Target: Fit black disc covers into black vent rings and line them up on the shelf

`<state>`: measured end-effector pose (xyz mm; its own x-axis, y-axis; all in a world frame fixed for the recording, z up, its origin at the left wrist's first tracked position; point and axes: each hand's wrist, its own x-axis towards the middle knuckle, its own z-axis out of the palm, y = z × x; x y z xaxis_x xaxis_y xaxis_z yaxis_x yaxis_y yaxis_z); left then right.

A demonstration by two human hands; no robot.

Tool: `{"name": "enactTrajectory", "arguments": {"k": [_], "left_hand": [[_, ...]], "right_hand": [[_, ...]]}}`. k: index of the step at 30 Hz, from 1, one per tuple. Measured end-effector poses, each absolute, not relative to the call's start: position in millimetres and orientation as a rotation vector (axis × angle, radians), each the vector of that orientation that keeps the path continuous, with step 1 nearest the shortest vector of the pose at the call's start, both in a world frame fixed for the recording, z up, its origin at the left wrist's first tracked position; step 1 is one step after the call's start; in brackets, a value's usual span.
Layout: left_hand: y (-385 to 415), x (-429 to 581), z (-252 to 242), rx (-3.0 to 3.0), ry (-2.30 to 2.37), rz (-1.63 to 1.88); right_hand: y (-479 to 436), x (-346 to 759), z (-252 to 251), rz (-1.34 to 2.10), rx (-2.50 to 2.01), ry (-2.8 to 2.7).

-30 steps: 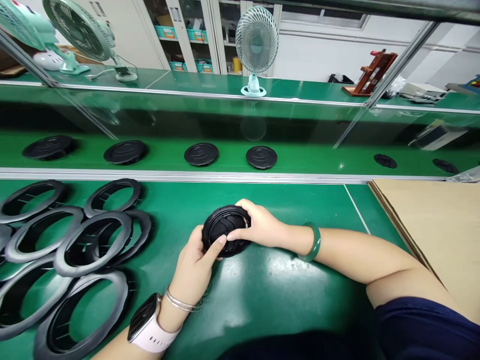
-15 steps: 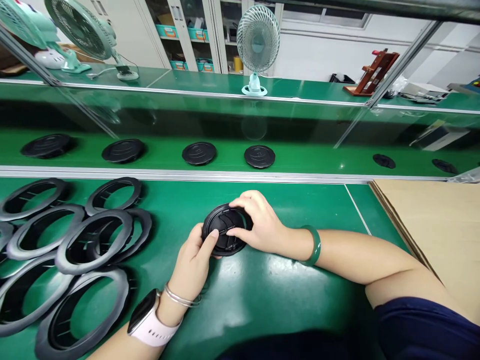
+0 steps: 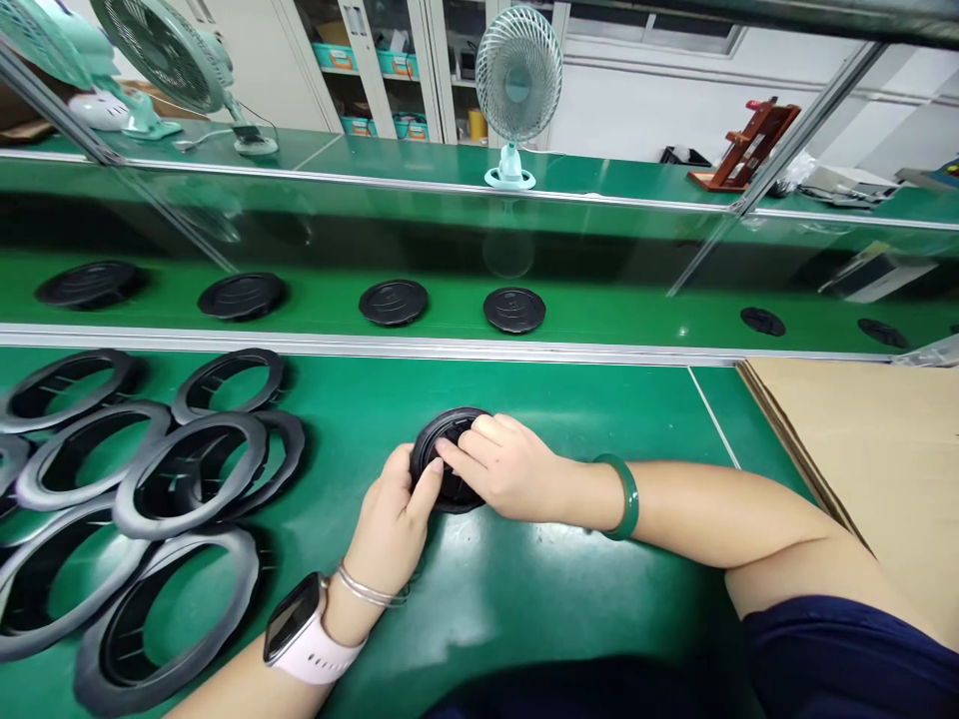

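Note:
A round black plastic disc (image 3: 441,445) lies on the green bench top in front of me. My right hand (image 3: 505,464) covers most of it from above, fingers curled and pressed on its top. My left hand (image 3: 394,524) grips its near left edge, thumb on the rim. The left wrist wears a watch with a pale strap and thin bangles; the right wrist wears a green bangle.
Several grey rings (image 3: 187,474) lie overlapping at the left of the bench. Beyond a metal rail, black discs (image 3: 393,302) sit in a row on the green conveyor. A cardboard sheet (image 3: 869,439) lies at the right. Small fans (image 3: 516,90) stand on the far shelf.
My right hand has slid over the disc's top and now covers most of it. The disc, tilted up before, now lies flatter on the bench. The discs on the conveyor shifted slightly left.

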<state>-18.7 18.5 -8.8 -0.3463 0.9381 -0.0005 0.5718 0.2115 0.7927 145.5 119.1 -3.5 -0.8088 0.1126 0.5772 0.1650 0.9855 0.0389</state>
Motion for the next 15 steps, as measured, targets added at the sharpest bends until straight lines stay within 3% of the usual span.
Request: {"name": "enactTrajectory", "arguments": {"k": [10,15], "left_hand": [[22.3,-20.7,-11.2,1.420,2.003,0.935],[22.3,-22.3,-9.7,1.321,1.939,0.983]], "right_hand": [[119.3,143.5,-1.9,-0.078,-0.238,-2.661],[123.7,147.9,2.6,0.106,-0.271,-2.622]]}}
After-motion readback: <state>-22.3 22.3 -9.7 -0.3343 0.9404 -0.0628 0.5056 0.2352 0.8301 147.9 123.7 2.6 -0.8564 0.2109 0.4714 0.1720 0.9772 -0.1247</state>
